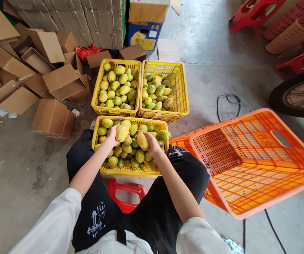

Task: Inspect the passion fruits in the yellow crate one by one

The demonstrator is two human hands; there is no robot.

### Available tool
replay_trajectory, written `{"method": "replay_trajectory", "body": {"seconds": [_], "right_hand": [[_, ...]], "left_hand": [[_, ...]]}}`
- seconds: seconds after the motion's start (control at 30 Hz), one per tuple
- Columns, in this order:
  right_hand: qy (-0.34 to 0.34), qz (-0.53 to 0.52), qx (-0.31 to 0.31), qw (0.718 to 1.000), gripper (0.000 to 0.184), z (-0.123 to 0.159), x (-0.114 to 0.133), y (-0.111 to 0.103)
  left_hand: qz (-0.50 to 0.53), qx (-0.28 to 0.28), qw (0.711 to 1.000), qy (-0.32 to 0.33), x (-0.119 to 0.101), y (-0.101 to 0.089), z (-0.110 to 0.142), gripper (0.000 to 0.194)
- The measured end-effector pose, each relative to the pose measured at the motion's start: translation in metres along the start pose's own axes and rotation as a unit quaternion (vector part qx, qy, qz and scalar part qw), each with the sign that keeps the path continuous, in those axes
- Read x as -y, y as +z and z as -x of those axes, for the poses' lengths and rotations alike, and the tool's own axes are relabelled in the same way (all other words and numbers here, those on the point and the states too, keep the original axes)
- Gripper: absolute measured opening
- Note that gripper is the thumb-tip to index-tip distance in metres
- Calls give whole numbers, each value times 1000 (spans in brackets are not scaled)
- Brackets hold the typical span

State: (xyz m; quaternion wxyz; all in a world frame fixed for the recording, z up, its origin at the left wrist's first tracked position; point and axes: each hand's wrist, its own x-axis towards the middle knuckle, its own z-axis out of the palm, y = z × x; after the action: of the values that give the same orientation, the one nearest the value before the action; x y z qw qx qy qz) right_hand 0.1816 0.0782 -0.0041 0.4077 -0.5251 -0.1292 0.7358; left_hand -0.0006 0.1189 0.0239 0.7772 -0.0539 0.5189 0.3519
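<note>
Over the near yellow crate (pixel 131 171), my left hand (pixel 112 136) is closed round a yellow-green papaya (pixel 122 133). Another papaya (pixel 126 123) shows right behind that one; whether the hand also holds it, I cannot tell. My right hand (pixel 154 141) grips a yellowish papaya (pixel 143 140), its fingers partly hidden behind the fruit. Below both hands, many green and yellow papayas (pixel 139 156) fill the crate. One greener papaya (pixel 164 135) lies at the crate's right rim.
Two more yellow crates of papayas, a left one (pixel 95 95) and a right one (pixel 186 88), stand beyond. An orange crate (pixel 252 208) lies tilted to my right. Cardboard boxes (pixel 53 118) are piled at left. A red stool (pixel 127 207) is between my legs; a wheel (pixel 297 93) stands far right.
</note>
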Motion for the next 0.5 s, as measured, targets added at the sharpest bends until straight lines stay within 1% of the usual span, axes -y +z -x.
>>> {"method": "replay_trajectory", "body": {"seconds": [0.07,0.17,0.27,0.33,0.43,0.5], "right_hand": [[5,11,10,1000,19,2,0,2],[3,11,0,1000,21,3,-2,2],[-17,8,1,1000,25,0,-3,-1],[-20,-3,7,1000,22,-1,-3,-4],[-1,-32,15,999,13,-1,-1,-6],[21,-53,19,998,14,2,2,-4]], "left_hand": [[-12,1,1000,3,0,-1,-2,36],[-44,1,999,22,0,-2,-6,32],[-89,-8,994,62,2,-4,-9,25],[-121,-5,988,91,4,-5,-10,29],[-145,9,983,109,8,-6,-9,30],[-122,3,987,104,10,-5,-9,25]]}}
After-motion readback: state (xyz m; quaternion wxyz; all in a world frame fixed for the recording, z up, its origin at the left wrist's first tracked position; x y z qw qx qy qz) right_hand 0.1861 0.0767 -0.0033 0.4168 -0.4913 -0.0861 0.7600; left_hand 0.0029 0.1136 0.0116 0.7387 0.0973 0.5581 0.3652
